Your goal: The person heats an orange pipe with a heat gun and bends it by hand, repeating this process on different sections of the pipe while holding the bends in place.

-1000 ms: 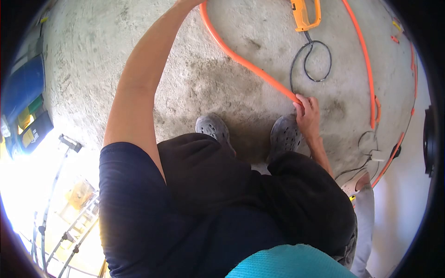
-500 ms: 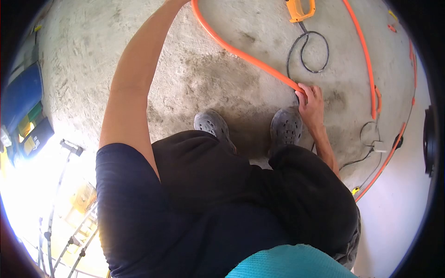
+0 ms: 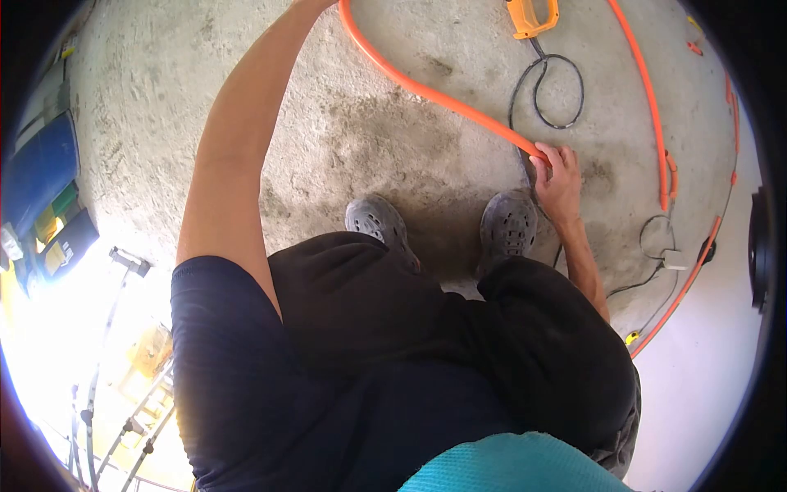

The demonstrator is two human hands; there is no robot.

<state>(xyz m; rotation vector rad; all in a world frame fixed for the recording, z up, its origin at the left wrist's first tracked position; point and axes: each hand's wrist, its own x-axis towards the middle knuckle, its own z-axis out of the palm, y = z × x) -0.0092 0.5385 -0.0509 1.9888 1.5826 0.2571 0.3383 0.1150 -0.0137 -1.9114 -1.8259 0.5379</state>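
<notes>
An orange flexible conduit pipe [image 3: 434,94] curves from the top edge down to the right above the floor. My right hand [image 3: 560,182] holds its lower end between thumb and fingers, just beyond my right shoe. At the top edge, only the wrist part of my left hand [image 3: 318,3] shows, beside the upper stretch of the pipe; its fingers are cut off by the frame. A yellow-orange tool with a loop handle [image 3: 533,18] lies above my right hand. Its black cable [image 3: 580,86] forms a loop and passes down behind that hand.
Another orange pipe [image 3: 648,90] lies to the right on the concrete floor [image 3: 205,90]. Farther right are a white plug or adapter [image 3: 675,260], thin cables and an orange pipe [image 3: 684,291] along the white wall. Blue containers [image 3: 41,168] and tripod-like legs [image 3: 98,361] stand at left.
My right hand has shifted slightly to the right with the pipe end, and its fingers have moved a little. The left arm is nearly unchanged.
</notes>
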